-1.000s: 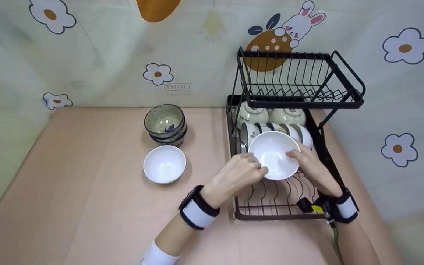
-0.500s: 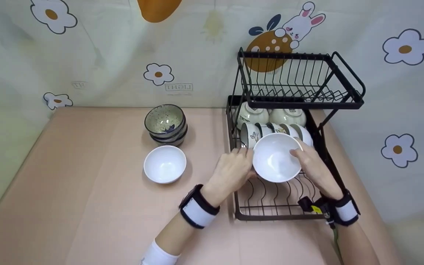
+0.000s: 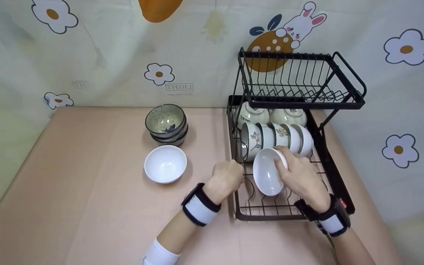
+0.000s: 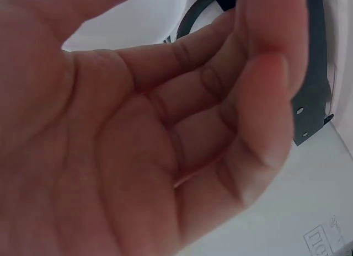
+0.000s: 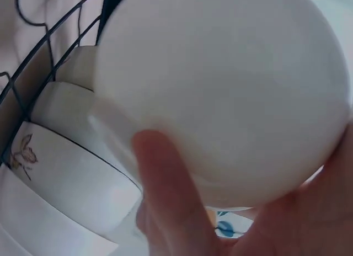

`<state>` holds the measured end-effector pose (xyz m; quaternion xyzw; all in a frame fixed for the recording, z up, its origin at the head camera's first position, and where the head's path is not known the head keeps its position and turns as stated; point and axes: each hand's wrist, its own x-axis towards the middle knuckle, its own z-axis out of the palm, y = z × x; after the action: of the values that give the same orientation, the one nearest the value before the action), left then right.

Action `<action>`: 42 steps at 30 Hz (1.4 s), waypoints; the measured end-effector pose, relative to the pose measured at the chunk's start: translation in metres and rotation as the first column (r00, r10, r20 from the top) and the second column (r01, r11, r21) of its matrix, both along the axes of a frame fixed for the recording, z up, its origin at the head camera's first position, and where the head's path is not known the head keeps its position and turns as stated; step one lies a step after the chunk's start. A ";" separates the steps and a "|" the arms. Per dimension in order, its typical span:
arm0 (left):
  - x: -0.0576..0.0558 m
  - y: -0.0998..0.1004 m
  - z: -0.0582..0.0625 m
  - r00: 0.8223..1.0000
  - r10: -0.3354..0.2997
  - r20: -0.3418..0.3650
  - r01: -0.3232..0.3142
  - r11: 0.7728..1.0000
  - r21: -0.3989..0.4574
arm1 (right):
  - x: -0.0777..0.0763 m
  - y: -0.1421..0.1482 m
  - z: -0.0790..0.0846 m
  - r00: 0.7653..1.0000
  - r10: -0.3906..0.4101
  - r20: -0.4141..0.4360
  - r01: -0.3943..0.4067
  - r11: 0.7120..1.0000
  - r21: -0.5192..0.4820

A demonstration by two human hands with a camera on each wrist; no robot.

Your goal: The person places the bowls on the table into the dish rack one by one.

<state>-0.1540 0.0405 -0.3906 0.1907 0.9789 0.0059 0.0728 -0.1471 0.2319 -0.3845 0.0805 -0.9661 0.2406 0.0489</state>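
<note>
My right hand (image 3: 302,176) grips a white bowl (image 3: 267,176) by its right rim, thumb inside, tilted on its side over the front of the dish rack's lower tier. The right wrist view shows the bowl's smooth outside with fingers against it, and patterned bowls (image 5: 77,179) beside it. Just outside the rack's left edge is my left hand (image 3: 225,178), its fingers loosely curled; its palm (image 4: 110,145) holds nothing in the left wrist view. Behind the held bowl, several bowls (image 3: 250,141) stand on edge in a row.
The black two-tier dish rack (image 3: 271,217) stands at the right, its upper tier (image 3: 304,105) overhanging the back. Upside-down bowls (image 3: 254,117) sit under it. On the table (image 3: 98,184) at left are a white bowl (image 3: 165,163) and a stack of speckled bowls (image 3: 165,123).
My left hand has let go of the white bowl and drawn back left. My right hand has turned the bowl from facing up onto its side and brought it lower toward the rack's front.
</note>
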 end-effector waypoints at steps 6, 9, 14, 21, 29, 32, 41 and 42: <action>0.002 0.000 0.001 1.000 0.003 -0.009 -0.003 1.000 -0.010 | 0.007 -0.011 -0.006 0.999 -0.051 0.019 0.049 0.991 0.124; 0.002 0.001 0.001 1.000 0.008 -0.005 -0.008 1.000 -0.014 | 0.008 -0.014 -0.009 0.999 -0.050 -0.009 0.050 0.984 0.169; 0.002 0.001 0.001 1.000 0.018 0.019 -0.018 1.000 -0.006 | 0.006 -0.016 -0.016 0.999 -0.007 -0.046 0.016 0.982 0.186; 0.001 0.001 0.001 1.000 0.012 0.019 -0.012 1.000 0.007 | 0.003 -0.019 -0.023 0.999 0.046 0.016 -0.049 0.980 0.193; 0.001 0.001 0.000 1.000 0.005 0.007 -0.005 1.000 0.009 | 0.002 -0.019 -0.024 0.995 0.086 0.058 -0.096 0.978 0.188; 0.001 0.001 0.000 1.000 0.007 0.006 -0.007 1.000 0.005 | 0.002 -0.018 -0.023 0.993 0.085 0.087 -0.098 0.981 0.164; -0.001 -0.002 0.003 0.997 0.026 0.073 -0.030 0.998 0.049 | 0.001 -0.018 -0.022 0.994 0.089 0.055 -0.099 0.974 0.202; -0.002 -0.003 0.004 0.995 0.033 0.091 -0.039 0.997 0.060 | 0.001 -0.018 -0.022 0.995 0.091 0.036 -0.096 0.973 0.212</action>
<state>-0.1562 0.0373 -0.3871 0.1746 0.9773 0.0461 0.1107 -0.1466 0.2143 -0.4064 0.1276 -0.9820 0.1386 0.0160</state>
